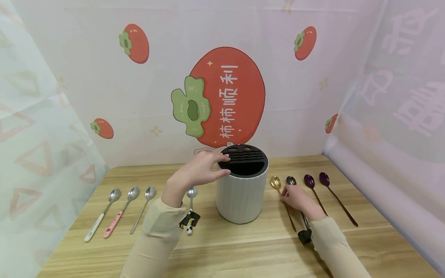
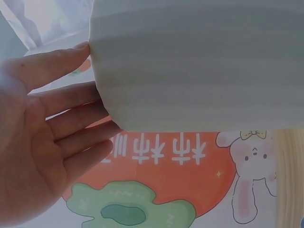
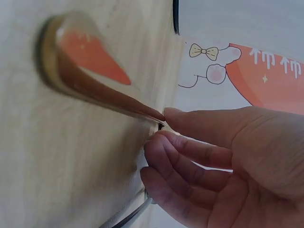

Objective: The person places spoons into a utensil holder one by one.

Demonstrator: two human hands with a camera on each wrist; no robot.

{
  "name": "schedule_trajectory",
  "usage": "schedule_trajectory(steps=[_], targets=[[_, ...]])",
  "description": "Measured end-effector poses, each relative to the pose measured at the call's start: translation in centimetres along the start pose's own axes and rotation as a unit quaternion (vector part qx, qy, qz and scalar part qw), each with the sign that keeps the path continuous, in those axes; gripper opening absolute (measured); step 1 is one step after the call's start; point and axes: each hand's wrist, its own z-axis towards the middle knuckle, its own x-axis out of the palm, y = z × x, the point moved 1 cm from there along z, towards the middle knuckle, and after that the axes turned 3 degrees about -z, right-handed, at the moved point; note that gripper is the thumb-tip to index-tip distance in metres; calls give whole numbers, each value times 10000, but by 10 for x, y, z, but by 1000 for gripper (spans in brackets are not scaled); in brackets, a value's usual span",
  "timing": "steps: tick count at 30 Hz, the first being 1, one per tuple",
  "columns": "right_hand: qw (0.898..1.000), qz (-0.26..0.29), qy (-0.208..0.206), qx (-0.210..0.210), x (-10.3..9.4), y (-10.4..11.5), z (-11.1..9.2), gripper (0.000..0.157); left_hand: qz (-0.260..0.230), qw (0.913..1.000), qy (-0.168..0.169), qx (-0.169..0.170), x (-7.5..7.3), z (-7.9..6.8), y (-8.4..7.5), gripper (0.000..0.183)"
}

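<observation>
A white ribbed utensil holder [image 1: 240,200] with a black slotted lid stands mid-table. My left hand [image 1: 201,168] touches its rim from the left, thumb at the front edge and fingers further back; in the left wrist view those fingers [image 2: 78,97] reach out fairly straight against the holder's edge. To the right of the holder, a gold spoon [image 1: 276,183] lies with its bowl toward the back wall. The right hand [image 1: 297,199] pinches its handle just below the bowl between thumb and fingertips, while the other fingers curl in. A black spoon [image 1: 291,180] is partly hidden beneath this hand.
Two dark purple spoons [image 1: 324,179] lie at the right. On the left are spoons with a white handle [image 1: 94,228], a pink handle [image 1: 113,224] and a plain silver one [image 1: 150,193]. Another spoon [image 1: 191,193] lies beside the left wrist. Printed cloth [image 1: 156,85] hangs behind the table.
</observation>
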Motion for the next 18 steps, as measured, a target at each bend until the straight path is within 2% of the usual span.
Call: schedule_trajectory(steps=[14, 18], targets=[[9992, 270, -30, 303, 2, -2, 4, 11, -149, 9999, 63, -47, 1, 1, 0, 38], [9980, 368, -17, 518, 3, -3, 5, 12, -125, 9999, 60, -31, 1, 2, 1, 38]])
